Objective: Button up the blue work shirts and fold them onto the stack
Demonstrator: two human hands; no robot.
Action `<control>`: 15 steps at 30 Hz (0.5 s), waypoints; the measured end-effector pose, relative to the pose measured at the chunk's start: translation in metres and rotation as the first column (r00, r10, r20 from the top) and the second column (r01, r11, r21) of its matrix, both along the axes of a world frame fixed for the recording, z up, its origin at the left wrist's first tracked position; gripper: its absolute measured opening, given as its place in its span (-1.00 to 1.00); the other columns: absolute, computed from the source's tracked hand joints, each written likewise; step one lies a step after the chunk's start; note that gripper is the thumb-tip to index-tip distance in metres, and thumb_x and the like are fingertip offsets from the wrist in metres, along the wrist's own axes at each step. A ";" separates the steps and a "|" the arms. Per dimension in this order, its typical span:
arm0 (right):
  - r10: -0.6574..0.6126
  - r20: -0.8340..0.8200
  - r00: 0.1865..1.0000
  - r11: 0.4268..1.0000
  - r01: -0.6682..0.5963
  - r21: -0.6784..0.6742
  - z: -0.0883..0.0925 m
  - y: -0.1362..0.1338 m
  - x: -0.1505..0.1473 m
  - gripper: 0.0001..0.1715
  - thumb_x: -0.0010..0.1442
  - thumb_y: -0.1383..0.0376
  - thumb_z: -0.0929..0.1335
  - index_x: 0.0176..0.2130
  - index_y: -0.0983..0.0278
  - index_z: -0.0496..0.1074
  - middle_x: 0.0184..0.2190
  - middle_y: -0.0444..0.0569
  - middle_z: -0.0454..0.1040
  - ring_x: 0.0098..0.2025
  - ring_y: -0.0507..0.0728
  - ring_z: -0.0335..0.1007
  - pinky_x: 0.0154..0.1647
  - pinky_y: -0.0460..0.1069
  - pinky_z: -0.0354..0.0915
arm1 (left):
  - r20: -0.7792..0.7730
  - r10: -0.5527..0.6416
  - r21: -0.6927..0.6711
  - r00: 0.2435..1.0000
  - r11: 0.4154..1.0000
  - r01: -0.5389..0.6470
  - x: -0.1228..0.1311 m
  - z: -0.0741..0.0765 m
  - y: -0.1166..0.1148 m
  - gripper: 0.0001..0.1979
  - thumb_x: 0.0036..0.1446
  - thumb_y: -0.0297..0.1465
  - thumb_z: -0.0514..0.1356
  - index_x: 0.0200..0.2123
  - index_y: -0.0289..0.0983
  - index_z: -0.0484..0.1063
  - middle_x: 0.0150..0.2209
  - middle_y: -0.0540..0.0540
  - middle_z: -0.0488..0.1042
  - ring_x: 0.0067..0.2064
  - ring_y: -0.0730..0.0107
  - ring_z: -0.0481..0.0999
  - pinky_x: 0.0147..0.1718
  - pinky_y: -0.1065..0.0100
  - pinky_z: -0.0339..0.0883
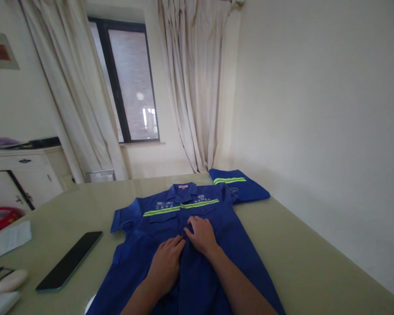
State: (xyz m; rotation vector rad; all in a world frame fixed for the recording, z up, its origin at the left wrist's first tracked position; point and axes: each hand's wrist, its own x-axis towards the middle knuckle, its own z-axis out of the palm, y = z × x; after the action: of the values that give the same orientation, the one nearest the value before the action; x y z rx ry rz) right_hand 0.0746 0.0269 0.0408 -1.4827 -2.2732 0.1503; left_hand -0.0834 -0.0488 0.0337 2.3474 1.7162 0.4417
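A blue work shirt [144, 253] with a yellow-green reflective chest stripe lies spread flat, front up, on the pale green table [302, 262]. My left hand [167, 261] rests on the shirt's middle with its fingertips at the front placket. My right hand [201, 234] lies beside it, slightly higher, with its fingers curled onto the same placket. The fingertips of both hands meet at the shirt's centre line. Whether they pinch the cloth or a button is too small to make out.
A second blue garment [239, 184], folded, sits at the table's far right by the wall. A dark phone [70, 260] lies left of the shirt. White paper [8, 239] and small white items [9, 281] are at the left edge. Curtains, a window and a white cabinet [22, 175] stand behind.
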 end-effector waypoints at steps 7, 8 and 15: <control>0.146 -0.063 0.987 0.989 -0.148 -0.026 -0.012 0.002 0.010 -0.79 0.37 0.26 0.33 -0.03 0.10 0.51 -0.12 -0.10 0.50 -0.07 0.11 0.44 -0.08 -0.02 0.18 | 0.073 0.323 -0.052 0.943 0.946 -0.320 0.011 0.016 0.050 -0.67 0.28 -0.51 -0.07 -0.25 -0.16 0.49 -0.20 -0.09 0.62 -0.14 0.18 0.61 -0.19 0.26 0.34; 0.145 -0.060 0.988 0.989 -0.146 -0.020 -0.013 0.002 0.010 -0.80 0.37 0.26 0.33 -0.04 0.11 0.51 -0.13 -0.10 0.50 -0.06 0.12 0.43 -0.07 -0.01 0.19 | 0.087 0.340 -0.047 0.937 0.940 -0.337 0.012 0.012 0.054 -0.67 0.29 -0.51 -0.08 -0.24 -0.16 0.46 -0.19 -0.10 0.62 -0.14 0.20 0.60 -0.20 0.27 0.34; 0.114 0.002 0.993 0.993 -0.114 0.036 -0.014 -0.002 0.003 -0.83 0.42 0.30 0.29 -0.12 0.19 0.50 -0.15 -0.06 0.51 -0.06 0.15 0.42 -0.04 0.02 0.23 | 0.369 0.260 0.039 0.892 0.955 -0.295 0.006 -0.022 0.057 -0.71 0.39 -0.33 -0.09 0.03 -0.15 0.36 0.05 -0.12 0.56 0.09 0.28 0.54 0.05 0.29 0.31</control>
State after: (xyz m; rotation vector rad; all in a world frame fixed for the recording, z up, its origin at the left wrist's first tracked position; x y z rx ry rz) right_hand 0.0772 0.0247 0.0268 -1.3351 -2.3487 0.1423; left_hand -0.0778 0.0086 0.0112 1.9196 1.8791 0.9566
